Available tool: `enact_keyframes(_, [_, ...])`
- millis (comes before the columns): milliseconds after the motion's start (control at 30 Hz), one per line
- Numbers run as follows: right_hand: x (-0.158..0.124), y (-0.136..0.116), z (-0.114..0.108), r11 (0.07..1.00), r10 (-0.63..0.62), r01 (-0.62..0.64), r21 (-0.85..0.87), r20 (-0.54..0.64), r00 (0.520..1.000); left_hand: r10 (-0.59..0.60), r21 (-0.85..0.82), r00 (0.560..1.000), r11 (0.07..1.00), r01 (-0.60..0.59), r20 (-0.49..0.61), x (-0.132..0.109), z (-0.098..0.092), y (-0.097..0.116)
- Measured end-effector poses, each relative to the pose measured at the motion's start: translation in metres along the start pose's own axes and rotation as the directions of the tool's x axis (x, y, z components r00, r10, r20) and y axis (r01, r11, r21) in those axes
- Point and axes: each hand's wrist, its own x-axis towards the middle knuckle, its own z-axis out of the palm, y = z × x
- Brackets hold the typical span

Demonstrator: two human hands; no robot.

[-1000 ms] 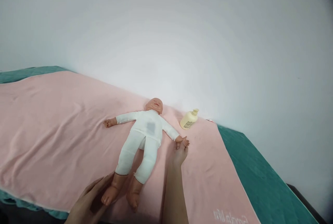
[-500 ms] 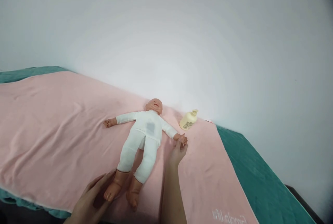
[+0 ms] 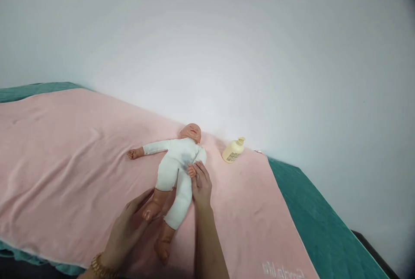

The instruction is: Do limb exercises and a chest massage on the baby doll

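A baby doll [image 3: 181, 151] in a white cloth body lies on its back on a pink blanket [image 3: 81, 162], its head toward the wall. My left hand [image 3: 128, 223] is curved around the doll's foot on the left, thumb below and fingers at the ankle. That leg is bent up a little, while the other leg lies straight. My right hand [image 3: 202, 184] grips the doll's wrist on the right side, holding that arm folded across the belly. The doll's other arm is stretched out to the left. A bracelet [image 3: 103, 266] circles my left wrist.
A pale yellow pump bottle [image 3: 233, 150] stands on the blanket right of the doll, near the white wall [image 3: 259, 54]. A green cover [image 3: 324, 210] shows beyond the blanket's right edge. A dark edge [image 3: 372, 251] lies at the far right.
My right hand has brought the doll's arm from out at the side inward over its belly. My left hand has pushed the doll's foot upward, bending that leg.
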Motion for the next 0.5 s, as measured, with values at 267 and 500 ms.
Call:
enact_keyframes(267, [0.004, -0.003, -0.002, 0.997, -0.051, 0.056, -0.056, 0.082, 0.995, -0.102, -0.117, 0.994, 0.987, 0.106, 0.046, 0.029, 0.002, 0.020])
enact_keyframes(500, [0.001, -0.004, -0.001, 0.980, 0.174, -0.179, 0.090, 0.066, 0.983, -0.111, -0.098, 0.992, 0.988, 0.116, 0.064, 0.019, -0.002, 0.007])
